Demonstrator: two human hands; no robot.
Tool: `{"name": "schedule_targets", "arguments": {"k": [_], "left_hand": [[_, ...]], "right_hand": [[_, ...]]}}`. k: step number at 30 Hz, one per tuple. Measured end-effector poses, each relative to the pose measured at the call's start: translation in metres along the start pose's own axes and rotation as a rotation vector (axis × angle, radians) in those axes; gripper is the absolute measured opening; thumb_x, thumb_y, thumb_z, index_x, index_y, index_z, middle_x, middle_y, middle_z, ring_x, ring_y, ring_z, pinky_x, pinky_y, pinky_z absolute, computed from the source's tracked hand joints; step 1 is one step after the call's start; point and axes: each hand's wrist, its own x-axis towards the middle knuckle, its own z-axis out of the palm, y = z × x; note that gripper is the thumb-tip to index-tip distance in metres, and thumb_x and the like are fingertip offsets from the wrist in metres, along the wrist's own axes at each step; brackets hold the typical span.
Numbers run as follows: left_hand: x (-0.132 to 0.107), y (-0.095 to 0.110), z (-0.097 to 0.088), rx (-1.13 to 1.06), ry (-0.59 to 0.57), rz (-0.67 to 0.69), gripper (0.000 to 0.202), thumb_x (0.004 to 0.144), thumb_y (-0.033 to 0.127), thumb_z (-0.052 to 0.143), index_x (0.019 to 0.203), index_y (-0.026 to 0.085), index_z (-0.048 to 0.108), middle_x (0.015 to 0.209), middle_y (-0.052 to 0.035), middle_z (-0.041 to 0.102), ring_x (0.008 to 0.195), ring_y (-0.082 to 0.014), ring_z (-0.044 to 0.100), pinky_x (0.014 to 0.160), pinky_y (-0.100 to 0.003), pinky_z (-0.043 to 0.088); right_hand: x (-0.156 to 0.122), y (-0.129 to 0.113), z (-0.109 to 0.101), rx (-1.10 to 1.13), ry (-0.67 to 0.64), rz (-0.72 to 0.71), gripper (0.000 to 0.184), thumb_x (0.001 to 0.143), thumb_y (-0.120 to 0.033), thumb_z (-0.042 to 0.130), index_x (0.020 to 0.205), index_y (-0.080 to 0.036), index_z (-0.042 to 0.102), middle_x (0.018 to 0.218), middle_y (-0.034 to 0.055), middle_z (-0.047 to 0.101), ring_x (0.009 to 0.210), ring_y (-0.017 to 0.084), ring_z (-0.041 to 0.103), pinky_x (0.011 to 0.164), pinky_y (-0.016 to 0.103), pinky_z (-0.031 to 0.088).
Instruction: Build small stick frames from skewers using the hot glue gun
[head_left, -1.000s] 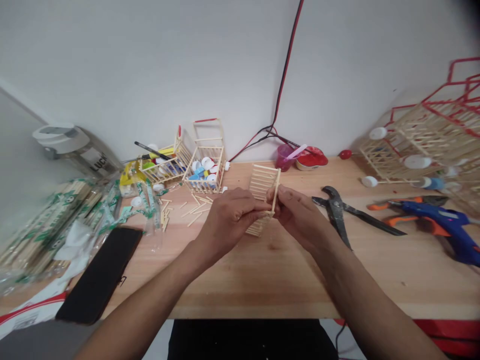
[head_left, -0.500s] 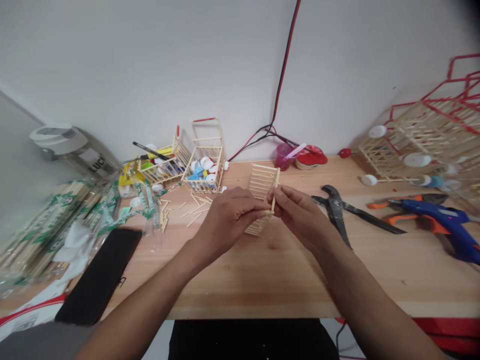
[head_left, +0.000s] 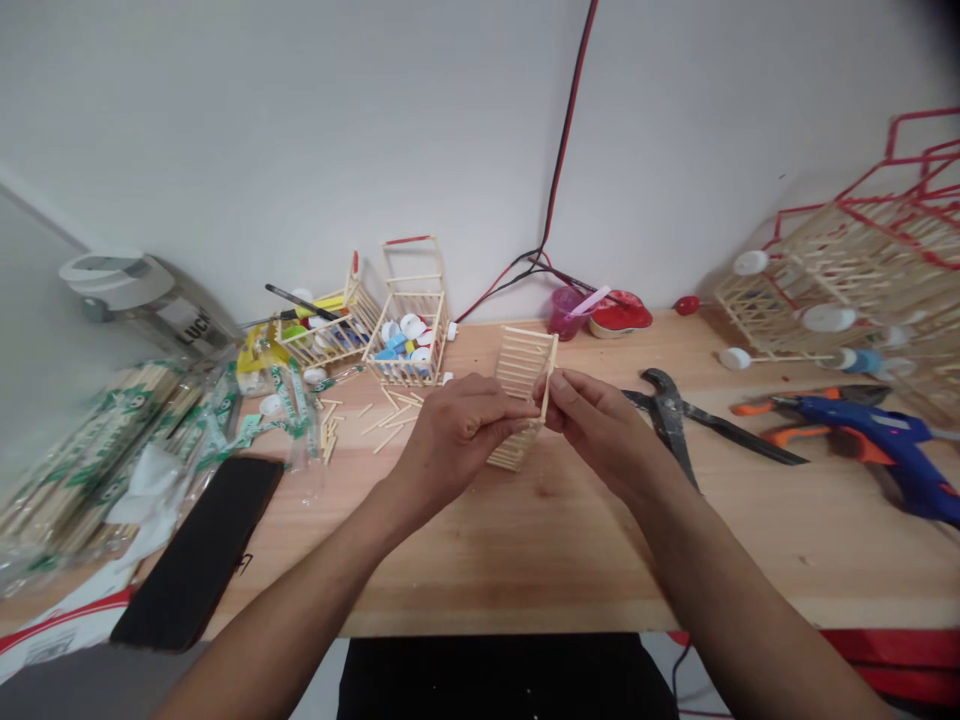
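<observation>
Two hands, the left hand (head_left: 459, 440) and right hand (head_left: 596, 430), clamp their fingers on a wooden stick (head_left: 550, 375) along a slatted stick panel (head_left: 517, 365).

Two bare forearms enter from the near edge of the view, the left forearm (head_left: 300, 590) from the near left and the right forearm (head_left: 750, 600) from the near right. Each is long and rounded, widening toward the elbow end and narrowing to a slim wrist. The left hand (head_left: 457, 440) and right hand (head_left: 600, 430) are both uncovered, with slender fingers (head_left: 499, 412) and softly visible knuckles. Fine detail on the skin and nails is too small to tell. At the near edge, between the arms, sits plain black clothing (head_left: 502, 680), matte and unmarked; the view does not show which garment it is.
</observation>
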Motion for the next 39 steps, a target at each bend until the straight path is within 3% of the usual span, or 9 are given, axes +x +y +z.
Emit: {"name": "schedule_targets", "arguments": {"k": [6,18,27,39], "left_hand": [[0.001,0.005,-0.002,-0.032,-0.009,-0.081,0.016,0.083,0.020,0.064,0.097,0.022,0.072,0.087,-0.0023,0.073,0.080,-0.0147,0.066,0.071,-0.027,0.051],[0.016,0.011,-0.016,-0.086,-0.210,-0.143,0.020,0.080,0.018,0.066,0.099,0.021,0.071,0.094,-0.0034,0.073,0.082,-0.0148,0.067,0.073,-0.027,0.052],[0.015,0.006,-0.009,-0.229,-0.265,-0.242,0.022,0.084,0.025,0.062,0.102,0.017,0.070,0.102,-0.0055,0.072,0.094,-0.0163,0.066,0.083,-0.027,0.050],[0.013,0.009,-0.009,-0.271,-0.267,-0.279,0.023,0.085,0.020,0.060,0.105,0.017,0.071,0.107,-0.0074,0.071,0.099,-0.0164,0.064,0.087,-0.027,0.048]], "right_hand": [[-0.001,0.000,-0.003,-0.043,0.018,-0.025,0.033,0.087,-0.046,0.055,0.068,-0.019,0.052,0.064,-0.0025,0.040,0.061,0.011,0.034,0.058,0.027,0.026],[-0.001,0.000,-0.004,-0.066,0.029,-0.030,0.031,0.088,-0.044,0.055,0.070,-0.019,0.051,0.064,-0.0034,0.040,0.061,0.010,0.034,0.058,0.026,0.025],[-0.001,0.001,-0.006,-0.045,0.026,-0.019,0.030,0.087,-0.043,0.057,0.071,-0.018,0.052,0.065,-0.0034,0.040,0.062,0.010,0.033,0.058,0.026,0.024],[-0.001,-0.001,-0.004,-0.083,0.039,-0.018,0.032,0.087,-0.044,0.055,0.069,-0.018,0.050,0.064,-0.0039,0.041,0.061,0.009,0.034,0.058,0.025,0.026]]}}
